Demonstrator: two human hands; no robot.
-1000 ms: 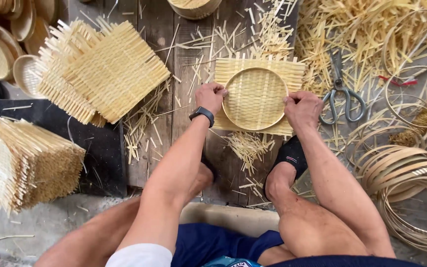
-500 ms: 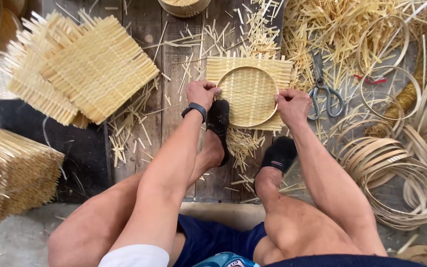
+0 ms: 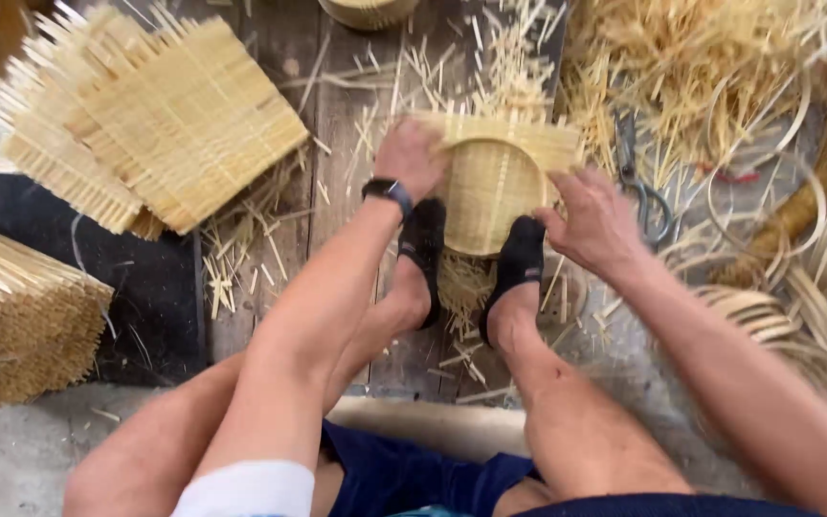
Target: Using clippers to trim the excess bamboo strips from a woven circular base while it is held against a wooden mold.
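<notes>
Feet now pin woven tray, both hands gripping its edges.

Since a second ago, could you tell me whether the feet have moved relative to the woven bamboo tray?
Yes. The feet were below the woven bamboo tray; they now press on its near edge, between the left hand and right hand.

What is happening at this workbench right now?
A seated person grips a woven bamboo mat with a round hoop by both edges: left hand, right hand. Both socked feet press its near edge against the plank floor. Scissors lie beside it; stacked mats sit left.
</notes>
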